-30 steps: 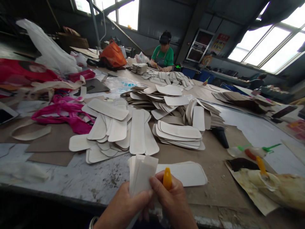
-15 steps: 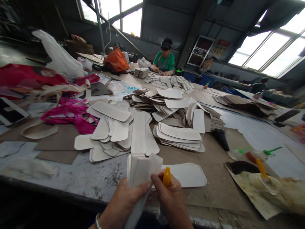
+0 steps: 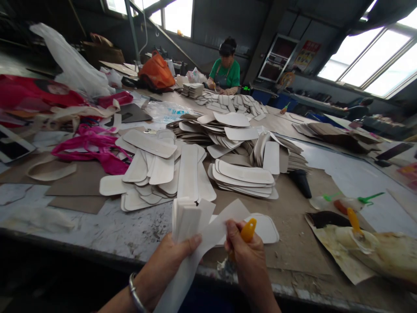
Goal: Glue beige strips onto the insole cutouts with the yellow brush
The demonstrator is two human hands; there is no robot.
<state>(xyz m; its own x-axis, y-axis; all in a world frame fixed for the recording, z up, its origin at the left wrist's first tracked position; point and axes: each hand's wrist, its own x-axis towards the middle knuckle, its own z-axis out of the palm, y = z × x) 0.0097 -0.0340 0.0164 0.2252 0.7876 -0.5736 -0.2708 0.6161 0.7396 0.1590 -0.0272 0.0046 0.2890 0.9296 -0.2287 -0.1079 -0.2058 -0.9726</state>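
My left hand point(image 3: 172, 261), a bangle on its wrist, is closed round a bundle of long white strips point(image 3: 184, 219) near the table's front edge. My right hand point(image 3: 246, 250) pinches the end of one white strip point(image 3: 224, 219), pulled out to the right of the bundle. Held in the same hand is a brush with a yellow handle point(image 3: 248, 230); its whitish, crusted head point(image 3: 226, 267) points down. Behind the right hand lies a short stack of white rounded pieces point(image 3: 269, 228). Farther back are a loose pile of such pieces point(image 3: 156, 169) and a neater stack point(image 3: 244, 174).
A glue-stained container point(image 3: 368, 243) with another yellow-handled brush point(image 3: 354, 219) stands at right, near green-tipped bottles point(image 3: 345, 204). Pink bag straps point(image 3: 97, 150) and a white plastic bag point(image 3: 78, 65) lie left. A person in green point(image 3: 226, 71) works across the table.
My right hand has moved right, drawing one strip's end away from the bundle, with the brush still in hand. My left hand keeps its hold. The view has shifted slightly.
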